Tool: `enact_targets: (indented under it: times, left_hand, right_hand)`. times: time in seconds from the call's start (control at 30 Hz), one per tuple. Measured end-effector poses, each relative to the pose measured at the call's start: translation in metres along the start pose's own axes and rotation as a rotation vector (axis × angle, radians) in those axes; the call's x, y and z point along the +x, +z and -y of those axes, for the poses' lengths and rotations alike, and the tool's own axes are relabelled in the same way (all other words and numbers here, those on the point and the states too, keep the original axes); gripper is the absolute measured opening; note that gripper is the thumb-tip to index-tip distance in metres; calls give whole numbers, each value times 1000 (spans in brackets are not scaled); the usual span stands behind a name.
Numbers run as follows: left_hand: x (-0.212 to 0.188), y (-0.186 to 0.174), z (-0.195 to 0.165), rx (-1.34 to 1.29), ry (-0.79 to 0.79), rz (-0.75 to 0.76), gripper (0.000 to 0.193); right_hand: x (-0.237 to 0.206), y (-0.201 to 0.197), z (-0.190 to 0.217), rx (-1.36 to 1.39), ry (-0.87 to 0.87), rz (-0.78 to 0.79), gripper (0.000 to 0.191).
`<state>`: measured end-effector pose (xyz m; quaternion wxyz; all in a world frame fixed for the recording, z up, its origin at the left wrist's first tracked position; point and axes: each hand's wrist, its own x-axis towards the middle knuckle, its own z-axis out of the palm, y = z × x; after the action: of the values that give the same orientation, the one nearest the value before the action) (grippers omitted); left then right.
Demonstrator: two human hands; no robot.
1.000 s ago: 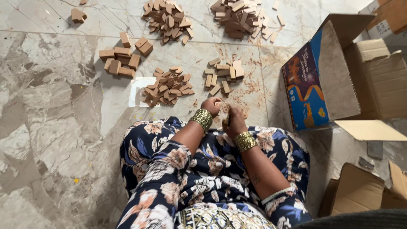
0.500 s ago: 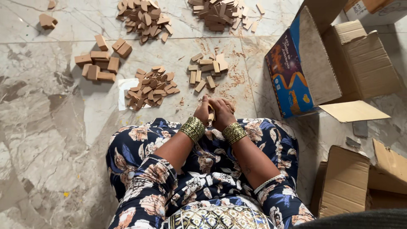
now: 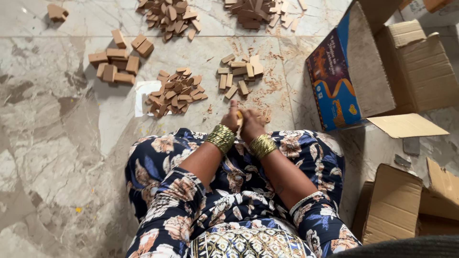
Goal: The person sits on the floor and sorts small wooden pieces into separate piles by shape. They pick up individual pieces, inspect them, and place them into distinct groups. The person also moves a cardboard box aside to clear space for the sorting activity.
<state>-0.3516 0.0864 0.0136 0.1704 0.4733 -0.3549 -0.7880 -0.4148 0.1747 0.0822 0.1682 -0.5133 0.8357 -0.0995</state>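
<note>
Seated person seen from a head-worn camera, looking down over the lap to a marble floor point(image 3: 57, 143). The left hand point(image 3: 231, 119) and right hand point(image 3: 250, 125) meet just beyond the knees, pressed close together and pinching a small wooden piece point(image 3: 239, 118) between their fingers; the piece is largely hidden, so its exact shape cannot be told. Each wrist bears a stack of gold bangles point(image 3: 220, 138), and both forearms rest over a dark floral garment point(image 3: 229, 191).

On the floor ahead of the hands lie several groups of light brown wooden pieces. Nearest, just ahead of the hands, is a small loose group of short blocks point(image 3: 239, 76) with sawdust point(image 3: 272, 91) scattered around it. To its left sits a denser heap of thin chips point(image 3: 174, 93), partly over a white sheet point(image 3: 143, 95). Further left is a cluster of larger blocks point(image 3: 117, 62). Two more heaps point(image 3: 167, 14) lie along the upper edge, and a single block point(image 3: 57, 12) rests apart at the upper left.

To the right stands an open cardboard box with a blue printed side point(image 3: 332, 81), tipped so that its mouth faces upward. Plain brown cartons point(image 3: 423, 67) lie behind it, and another opened carton point(image 3: 397, 205) sits beside the right knee.
</note>
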Motion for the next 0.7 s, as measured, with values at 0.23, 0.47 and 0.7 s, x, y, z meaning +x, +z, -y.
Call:
enact_targets:
  times: [0.23,0.47,0.7]
  left_hand:
    - [6,22,-1,-40,411,-1,65]
    - [15,2,-14,186,224,-143,82]
    - [16,-3,-8,-337,14,177,59]
  right_hand:
    - [8,7,-12,163,-38,-93,87]
    - [-2,34,-13,296,-417,-334,80]
    - [19,20,-33,74,-412,-105,75]
